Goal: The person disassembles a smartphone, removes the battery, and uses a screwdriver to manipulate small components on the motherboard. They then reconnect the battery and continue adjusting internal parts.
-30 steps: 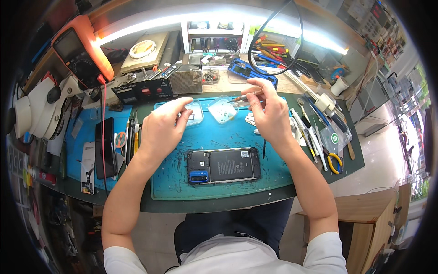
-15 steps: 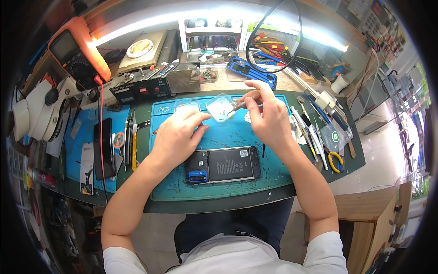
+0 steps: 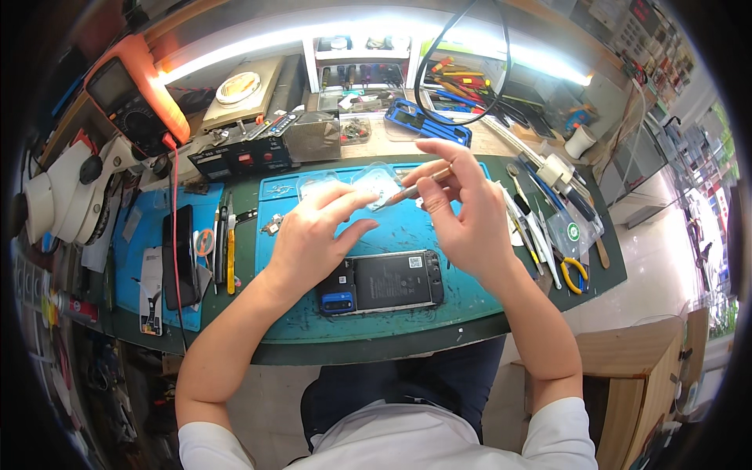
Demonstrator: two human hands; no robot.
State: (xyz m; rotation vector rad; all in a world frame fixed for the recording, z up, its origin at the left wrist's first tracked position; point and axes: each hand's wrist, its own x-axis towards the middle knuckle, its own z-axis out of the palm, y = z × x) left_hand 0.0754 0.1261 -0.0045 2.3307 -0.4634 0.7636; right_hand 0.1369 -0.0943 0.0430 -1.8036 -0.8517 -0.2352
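My right hand (image 3: 474, 211) pinches a slim screwdriver (image 3: 415, 190), its tip pointing left over a small clear plastic dish (image 3: 374, 174) with tiny parts in it. My left hand (image 3: 305, 239) hovers just left of that dish, index finger and thumb apart, nothing visible between them. A second clear dish (image 3: 317, 182) is partly hidden behind the left hand. Below the hands, a phone with its back cover off (image 3: 392, 280) lies on the blue work mat (image 3: 392, 327), its black battery and blue camera module showing. Small metal parts (image 3: 272, 225) rest beside my left wrist.
On the left are a black phone (image 3: 180, 258), a red cable (image 3: 174, 227), a yellow cutter (image 3: 231, 254) and a microscope (image 3: 63, 196). An orange multimeter (image 3: 133, 94) stands behind. Tweezers (image 3: 540, 239) and yellow-handled pliers (image 3: 574, 274) lie right. A black cable loop (image 3: 423, 78) hangs at the back.
My left hand has shifted slightly right and its finger and thumb have spread, uncovering small metal parts on the mat. The screwdriver in my right hand now tilts down leftward more over the dish.
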